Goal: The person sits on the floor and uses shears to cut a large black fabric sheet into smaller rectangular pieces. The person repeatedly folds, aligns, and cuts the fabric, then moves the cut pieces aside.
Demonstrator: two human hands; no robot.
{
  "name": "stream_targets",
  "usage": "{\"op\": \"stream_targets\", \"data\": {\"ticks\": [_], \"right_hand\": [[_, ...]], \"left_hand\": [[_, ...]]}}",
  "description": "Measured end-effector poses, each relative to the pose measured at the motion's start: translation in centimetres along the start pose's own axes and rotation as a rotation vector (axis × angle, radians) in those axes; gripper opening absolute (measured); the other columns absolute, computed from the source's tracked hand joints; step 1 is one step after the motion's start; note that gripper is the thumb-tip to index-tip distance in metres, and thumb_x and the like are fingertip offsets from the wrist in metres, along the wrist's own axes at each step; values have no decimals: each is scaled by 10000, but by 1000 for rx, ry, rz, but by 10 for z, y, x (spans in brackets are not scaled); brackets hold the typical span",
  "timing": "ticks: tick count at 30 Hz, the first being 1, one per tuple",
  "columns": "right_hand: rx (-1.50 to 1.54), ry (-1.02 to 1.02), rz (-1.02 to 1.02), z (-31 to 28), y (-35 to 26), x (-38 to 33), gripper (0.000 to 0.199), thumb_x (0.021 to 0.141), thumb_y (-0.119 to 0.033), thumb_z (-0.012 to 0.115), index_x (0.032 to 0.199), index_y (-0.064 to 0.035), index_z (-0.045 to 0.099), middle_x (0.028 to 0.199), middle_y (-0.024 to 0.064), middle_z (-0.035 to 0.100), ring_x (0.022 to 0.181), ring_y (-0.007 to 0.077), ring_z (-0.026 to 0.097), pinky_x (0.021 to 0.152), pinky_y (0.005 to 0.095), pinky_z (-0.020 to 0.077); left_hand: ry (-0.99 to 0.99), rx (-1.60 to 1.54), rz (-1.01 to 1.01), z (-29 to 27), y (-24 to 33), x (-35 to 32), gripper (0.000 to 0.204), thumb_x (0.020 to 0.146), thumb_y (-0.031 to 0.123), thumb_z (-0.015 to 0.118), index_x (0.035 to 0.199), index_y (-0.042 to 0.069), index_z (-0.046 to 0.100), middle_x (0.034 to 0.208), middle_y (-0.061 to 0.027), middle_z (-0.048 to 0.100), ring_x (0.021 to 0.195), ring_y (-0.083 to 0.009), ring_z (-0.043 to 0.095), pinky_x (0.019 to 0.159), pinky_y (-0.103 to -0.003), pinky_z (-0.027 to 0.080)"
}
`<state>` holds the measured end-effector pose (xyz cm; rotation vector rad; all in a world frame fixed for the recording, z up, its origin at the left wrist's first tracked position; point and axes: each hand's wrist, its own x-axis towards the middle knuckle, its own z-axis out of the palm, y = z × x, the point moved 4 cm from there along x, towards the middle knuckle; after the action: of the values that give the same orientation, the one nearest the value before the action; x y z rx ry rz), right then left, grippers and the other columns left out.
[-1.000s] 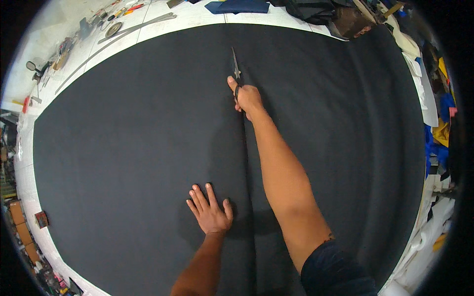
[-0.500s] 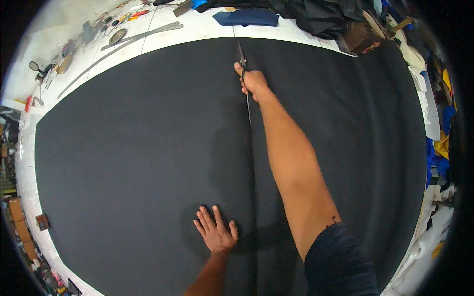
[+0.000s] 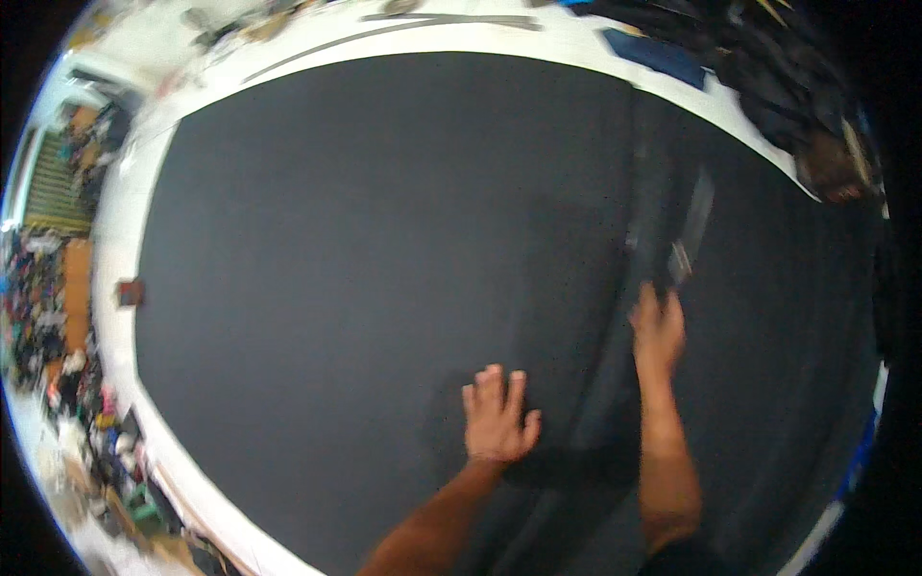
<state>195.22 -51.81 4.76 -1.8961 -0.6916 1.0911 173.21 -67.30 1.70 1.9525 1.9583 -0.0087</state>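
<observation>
Black cloth lies spread over most of the table, with a long cut or fold line running away from me on its right side. On the left part of the cloth my left hand presses flat, fingers spread, holding nothing. Right of the line, my right hand is at the handle end of a pair of scissors. Their blades point away from me and are smeared by motion. The dark handles blend into the cloth, so the grip shows only in part.
Long grey curved rulers lie at the table's far edge. Farther right are a folded navy cloth, heaped dark fabric and a brown box. A small brown block sits on the white left rim, with clutter beyond.
My view has turned left. My right hand has drawn back toward me from the cloth's far edge, with the scissors now right of the line. My left hand stays flat on the cloth.
</observation>
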Motion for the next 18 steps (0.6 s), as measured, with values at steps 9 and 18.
{"op": "stream_targets", "data": {"ticks": [9, 18], "right_hand": [[-1165, 345, -529, -196, 292, -408, 529, 925, -278, 635, 1287, 54, 438, 1236, 252, 525, 1111, 390, 499, 957, 475, 383], [-708, 276, -102, -162, 257, -397, 627, 861, -293, 707, 1283, 70, 420, 1332, 251, 501, 1246, 451, 461, 1038, 540, 352]], "left_hand": [[177, -95, 92, 2, 14, -2, 686, 917, 403, 540, 1490, 72, 358, 1548, -277, 246, 1443, -435, 223, 1169, -581, 137], [316, -43, 145, -10, -21, 7, 685, 940, 429, 534, 1481, 46, 362, 1550, -267, 252, 1451, -451, 177, 1176, -546, 150]]}}
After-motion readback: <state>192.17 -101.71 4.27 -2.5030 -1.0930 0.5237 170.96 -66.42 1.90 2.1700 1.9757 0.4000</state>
